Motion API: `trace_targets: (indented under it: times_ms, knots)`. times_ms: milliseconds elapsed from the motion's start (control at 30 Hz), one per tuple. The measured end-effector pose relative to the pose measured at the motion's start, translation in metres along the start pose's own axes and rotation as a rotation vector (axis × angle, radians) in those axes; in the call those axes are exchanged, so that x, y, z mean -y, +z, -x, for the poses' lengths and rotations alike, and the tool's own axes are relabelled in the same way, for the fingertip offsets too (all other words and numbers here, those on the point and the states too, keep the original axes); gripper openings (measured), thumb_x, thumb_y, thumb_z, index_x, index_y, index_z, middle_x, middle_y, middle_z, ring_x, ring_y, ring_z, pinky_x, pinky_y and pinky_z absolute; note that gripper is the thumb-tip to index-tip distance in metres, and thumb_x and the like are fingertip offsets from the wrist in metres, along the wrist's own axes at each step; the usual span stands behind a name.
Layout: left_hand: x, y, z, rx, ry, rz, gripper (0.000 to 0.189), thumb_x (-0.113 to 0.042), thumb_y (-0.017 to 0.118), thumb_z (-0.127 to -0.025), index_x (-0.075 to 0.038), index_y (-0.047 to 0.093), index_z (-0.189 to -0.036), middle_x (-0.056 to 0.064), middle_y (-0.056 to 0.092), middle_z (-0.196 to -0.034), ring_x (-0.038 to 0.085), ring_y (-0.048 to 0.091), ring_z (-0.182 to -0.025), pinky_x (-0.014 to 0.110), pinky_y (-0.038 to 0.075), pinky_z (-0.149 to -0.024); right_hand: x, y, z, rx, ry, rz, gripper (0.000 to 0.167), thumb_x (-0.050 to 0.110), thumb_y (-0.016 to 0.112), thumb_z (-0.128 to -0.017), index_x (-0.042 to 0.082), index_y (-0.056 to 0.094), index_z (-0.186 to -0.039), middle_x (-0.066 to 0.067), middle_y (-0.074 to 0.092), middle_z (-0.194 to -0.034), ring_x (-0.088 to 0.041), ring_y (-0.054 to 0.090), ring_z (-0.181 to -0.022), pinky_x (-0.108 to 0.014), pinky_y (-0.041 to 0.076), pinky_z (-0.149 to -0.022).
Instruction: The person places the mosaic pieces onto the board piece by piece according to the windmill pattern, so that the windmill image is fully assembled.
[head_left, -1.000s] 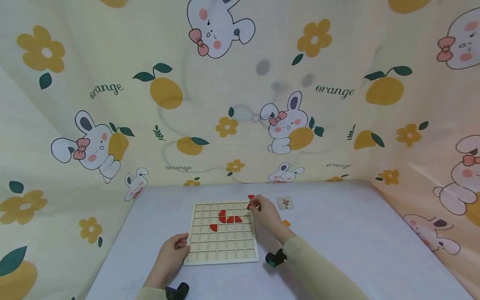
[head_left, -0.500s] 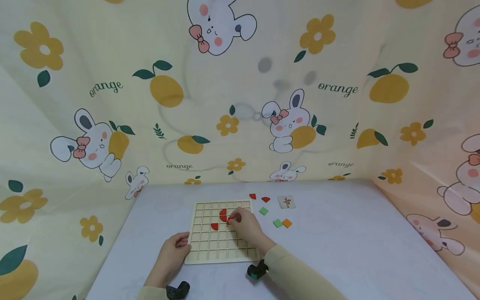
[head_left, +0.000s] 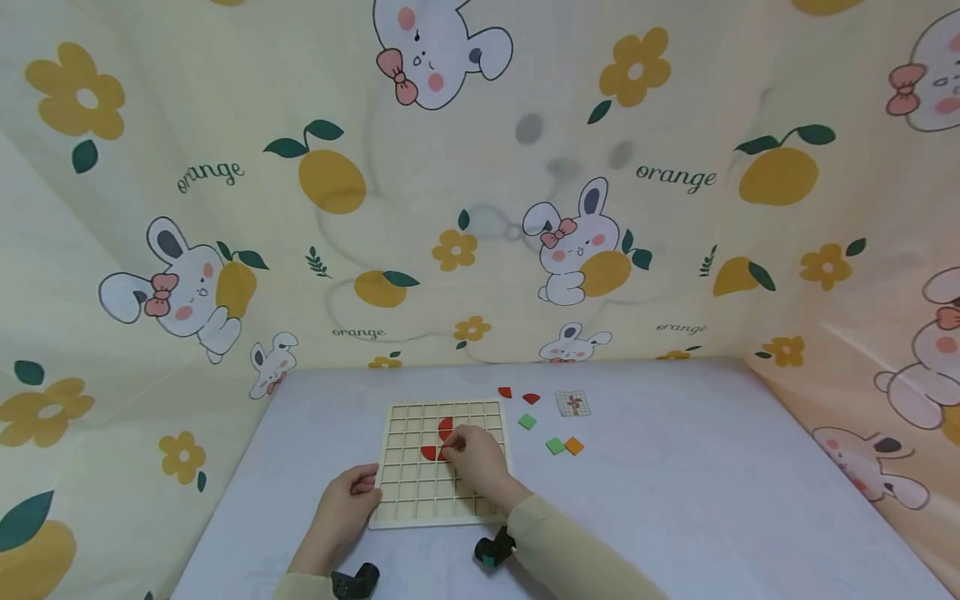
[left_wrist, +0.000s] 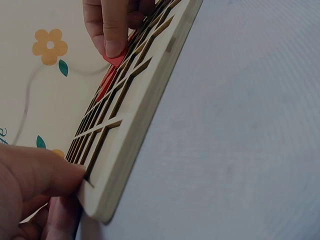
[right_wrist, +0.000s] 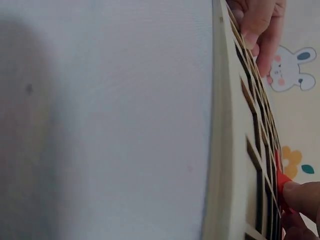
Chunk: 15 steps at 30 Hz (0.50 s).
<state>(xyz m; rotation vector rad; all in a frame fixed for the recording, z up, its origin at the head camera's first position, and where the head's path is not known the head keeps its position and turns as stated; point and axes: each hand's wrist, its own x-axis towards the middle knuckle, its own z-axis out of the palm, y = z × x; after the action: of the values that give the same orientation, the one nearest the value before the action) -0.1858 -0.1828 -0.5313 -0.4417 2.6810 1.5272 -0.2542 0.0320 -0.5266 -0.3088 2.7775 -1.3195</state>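
Observation:
A pale wooden grid board (head_left: 405,492) lies on the table. At its left edge my left hand (head_left: 343,510) grips the board; in the left wrist view the thumb (left_wrist: 65,172) lies on top near the corner and the other fingers are lower at the side. Over the board's middle, my right hand (head_left: 483,467) pinches a red quarter-circle tile (left_wrist: 116,60) between thumb and fingertips, low at the grid. Just left of those fingertips sits a red tile (head_left: 428,452) in a cell, and red tiles (head_left: 446,423) stand just beyond. My right hand hides part of the grid.
Beyond the board's far right corner lie two loose red tiles (head_left: 531,398). Right of the board are two green squares (head_left: 555,446) and an orange square (head_left: 573,447). A small printed pattern card (head_left: 573,403) lies farther back. A patterned curtain (head_left: 420,208) surrounds the table.
My right hand has moved from the board's far right corner leftward and nearer, to the middle cells, with a red tile in its fingers. My left hand has kept its place at the left edge.

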Motion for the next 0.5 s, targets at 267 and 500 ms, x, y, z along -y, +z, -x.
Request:
trace_targets:
  times_ms: [267, 500]
  knots:
    - [0.0027, 0.0013, -0.0019, -0.004, -0.011, -0.002, 0.046, -0.002, 0.065, -0.083, 0.001, 0.058, -0.128, 0.008, 0.057, -0.102, 0.021, 0.052, -0.092, 0.033, 0.047, -0.077, 0.0012, 0.0048, 0.0018, -0.009, -0.025, 0.081, 0.005, 0.020, 0.072, -0.087, 0.022, 0.068, -0.089, 0.009, 0.053, -0.085, -0.010, 0.049, -0.077, -0.027, 0.045, -0.067]
    - [0.0045, 0.0028, -0.0041, -0.007, -0.010, -0.004, 0.046, -0.002, 0.065, -0.083, 0.001, 0.058, -0.128, 0.008, 0.057, -0.102, 0.021, 0.052, -0.092, 0.032, 0.047, -0.077, 0.0023, 0.0056, 0.0023, -0.013, -0.042, 0.110, 0.009, 0.023, 0.073, -0.086, 0.020, 0.071, -0.095, 0.006, 0.050, -0.085, -0.011, 0.048, -0.074, -0.026, 0.043, -0.063]
